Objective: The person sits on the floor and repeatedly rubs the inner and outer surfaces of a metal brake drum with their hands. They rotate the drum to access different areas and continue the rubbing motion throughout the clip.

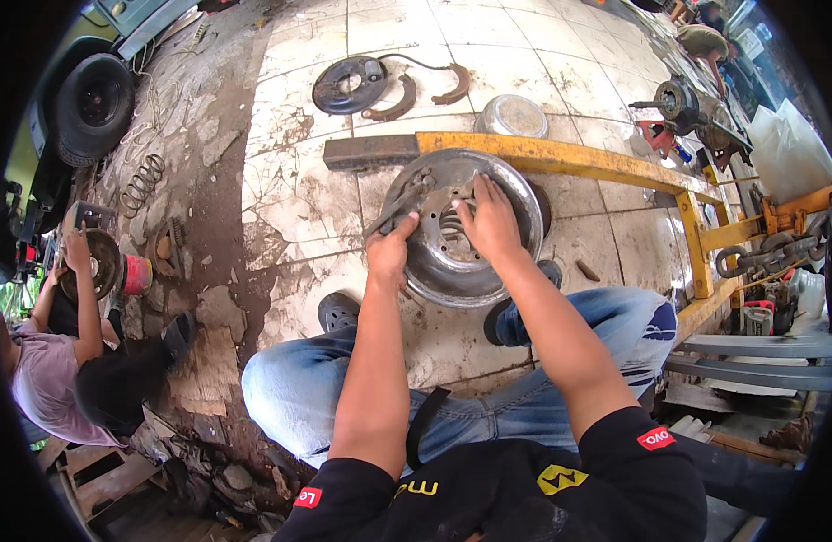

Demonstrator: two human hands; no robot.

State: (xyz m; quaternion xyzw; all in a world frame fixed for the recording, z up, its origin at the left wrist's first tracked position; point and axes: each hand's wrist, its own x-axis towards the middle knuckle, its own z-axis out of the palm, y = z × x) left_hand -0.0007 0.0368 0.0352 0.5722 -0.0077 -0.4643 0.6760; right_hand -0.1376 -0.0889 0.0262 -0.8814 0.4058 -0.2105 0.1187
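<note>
A round steel wheel rim [461,287] lies tilted in front of me, its centre hole and stud holes facing up. Coils show through the middle. My left hand [389,248] is at its left side, closed about a dark, long metal tool [402,206] that lies against the rim; its exact kind is unclear. Flat on the right part of the rim rests my right hand [490,217], fingers stretched out and thumb apart. Behind the rim runs a yellow metal frame [524,154] with a dark end.
Beyond lie a brake backing plate [324,93], curved brake shoes [398,98] and a round metal drum [514,117]. At left are a tyre [95,99], a coil spring [143,185] and another person [59,361] handling a drum. A heavy chain [768,253] is at right.
</note>
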